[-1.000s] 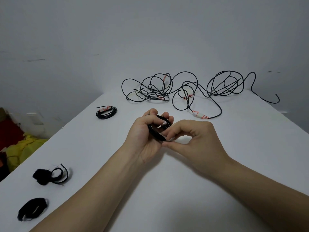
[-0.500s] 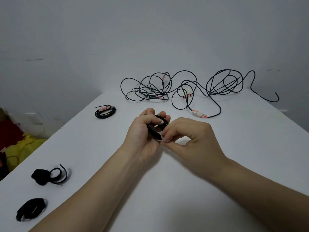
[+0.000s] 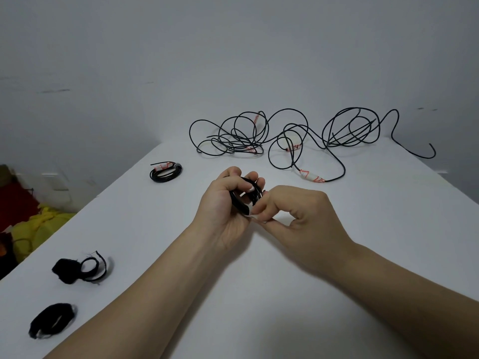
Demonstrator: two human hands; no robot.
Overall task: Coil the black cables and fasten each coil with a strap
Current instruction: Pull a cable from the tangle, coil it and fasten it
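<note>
My left hand (image 3: 224, 206) grips a small coil of black cable (image 3: 245, 199) just above the middle of the white table (image 3: 363, 255). My right hand (image 3: 298, 216) pinches a strap (image 3: 252, 213) at the coil's lower edge, fingers curled against it. Most of the coil is hidden by both hands. A tangle of loose black cables (image 3: 285, 133) with white-and-red tags lies at the table's far side. One finished coil (image 3: 166, 172) sits at the far left.
Two black straps lie near the table's left front edge, a curled strap (image 3: 77, 268) and a flatter strap (image 3: 51, 320). Yellow and red cloth (image 3: 33, 221) is on the floor beyond the left edge. A grey wall stands behind the table.
My right hand's fingers have shifted slightly along the coil's lower edge, working the strap. My left hand keeps its grip; the view drifted a little.
</note>
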